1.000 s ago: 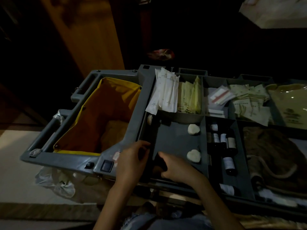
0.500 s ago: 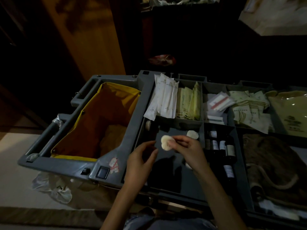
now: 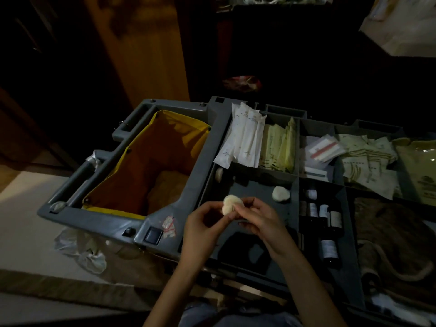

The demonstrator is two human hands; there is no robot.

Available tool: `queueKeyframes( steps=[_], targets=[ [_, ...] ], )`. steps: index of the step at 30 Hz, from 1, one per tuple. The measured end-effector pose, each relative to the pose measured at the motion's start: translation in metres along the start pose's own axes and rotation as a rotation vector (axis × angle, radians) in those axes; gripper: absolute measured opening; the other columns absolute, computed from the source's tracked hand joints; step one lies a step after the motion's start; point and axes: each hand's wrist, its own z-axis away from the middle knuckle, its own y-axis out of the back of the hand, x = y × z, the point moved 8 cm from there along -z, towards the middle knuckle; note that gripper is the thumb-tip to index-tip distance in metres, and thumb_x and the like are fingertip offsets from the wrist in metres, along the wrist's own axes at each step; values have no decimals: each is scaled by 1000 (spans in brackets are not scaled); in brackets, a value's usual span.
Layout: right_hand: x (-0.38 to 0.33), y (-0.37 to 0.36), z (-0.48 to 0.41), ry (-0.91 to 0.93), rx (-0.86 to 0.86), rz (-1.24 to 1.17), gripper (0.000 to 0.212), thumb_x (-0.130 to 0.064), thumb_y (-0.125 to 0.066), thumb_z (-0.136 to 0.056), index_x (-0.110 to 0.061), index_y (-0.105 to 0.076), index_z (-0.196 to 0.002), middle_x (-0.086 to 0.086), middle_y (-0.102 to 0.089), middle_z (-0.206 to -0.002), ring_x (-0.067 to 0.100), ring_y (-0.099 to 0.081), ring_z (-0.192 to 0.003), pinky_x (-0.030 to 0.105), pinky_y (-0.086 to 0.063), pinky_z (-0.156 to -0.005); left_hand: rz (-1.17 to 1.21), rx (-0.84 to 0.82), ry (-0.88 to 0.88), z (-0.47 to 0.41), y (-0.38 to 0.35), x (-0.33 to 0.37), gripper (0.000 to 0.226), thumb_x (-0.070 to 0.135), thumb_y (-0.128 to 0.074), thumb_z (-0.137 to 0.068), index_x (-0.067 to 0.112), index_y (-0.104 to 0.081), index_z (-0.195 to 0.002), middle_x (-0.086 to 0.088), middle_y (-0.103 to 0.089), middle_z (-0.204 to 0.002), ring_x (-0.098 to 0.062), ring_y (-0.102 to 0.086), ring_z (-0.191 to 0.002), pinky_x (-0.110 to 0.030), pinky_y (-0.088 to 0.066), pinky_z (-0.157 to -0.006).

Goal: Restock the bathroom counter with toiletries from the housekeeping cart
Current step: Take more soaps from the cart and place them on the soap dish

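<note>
The white soap point(image 3: 230, 206), lying in the cart tray point(image 3: 250, 185) a second ago, is now being held above it by the right hand point(image 3: 257, 220) and being pinched by the left hand point(image 3: 203, 228) too.

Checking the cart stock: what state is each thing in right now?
Held soap, above the tray, pinched by right hand.
Left hand, curled beside it, contact unclear.
Second soap, lying loose in tray.
Yellow bag, open.
Nearest bottle, lying on its side.
White packets, propped in their compartment.
</note>
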Motion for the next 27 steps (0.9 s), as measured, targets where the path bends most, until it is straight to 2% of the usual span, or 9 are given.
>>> queueKeyframes(
  steps=[4,7,11,15,20,24,27],
  targets=[
    [-14,-23,3,84,-110,132,12,-11,-63,-88,-7,-65,-100,2,-70,-93,2,-66,-82,14,-50,-69,-4,38,17,8,27,3,29,36,-70,-75,20,-72,-100,8,-75,-93,-5,-69,-91,-20,-53,-77],
    [-18,-46,6,110,-216,180,11,-9,-60,-90,-9,-66,-100,-1,-70,-90,1,-66,-81,12,-49,-69,-10,65,20,17,54,8,28,33,-69,-76,18,-73,-100,7,-75,-95,-8,-69,-93,-24,-53,-79],
    [-10,-86,13,89,-342,237,17,-15,-63,-89,-9,-67,-104,-4,-73,-93,5,-67,-91,14,-50,-74,-28,105,19,42,88,17,22,28,-67,-79,21,-73,-99,5,-75,-94,-10,-69,-92,-26,-55,-81],
    [7,-142,33,32,-512,305,17,-21,-64,-87,-21,-67,-104,-12,-72,-96,-1,-65,-94,14,-51,-76,37,293,77,90,136,9,24,31,-67,-76,27,-73,-99,5,-74,-99,-12,-69,-97,-31,-54,-84],
    [36,-210,80,57,-732,392,29,-29,-67,-81,-21,-66,-108,-4,-71,-105,12,-66,-103,29,-54,-88,122,569,122,175,181,6,22,26,-65,-80,24,-72,-101,5,-74,-99,-11,-69,-95,-24,-53,-80],
    [63,-257,123,57,-905,448,24,-23,-68,-85,-21,-64,-108,-5,-70,-104,10,-65,-101,27,-54,-84,82,759,137,248,210,8,23,29,-61,-83,23,-71,-104,5,-74,-99,-10,-69,-94,-26,-56,-80],
    [87,-288,162,8,-1046,481,26,-23,-68,-84,-22,-62,-110,-7,-69,-106,6,-64,-103,22,-52,-83,142,951,187,307,228,0,23,30,-67,-78,19,-71,-98,1,-75,-94,-9,-70,-87,-19,-54,-71]
  ],
)
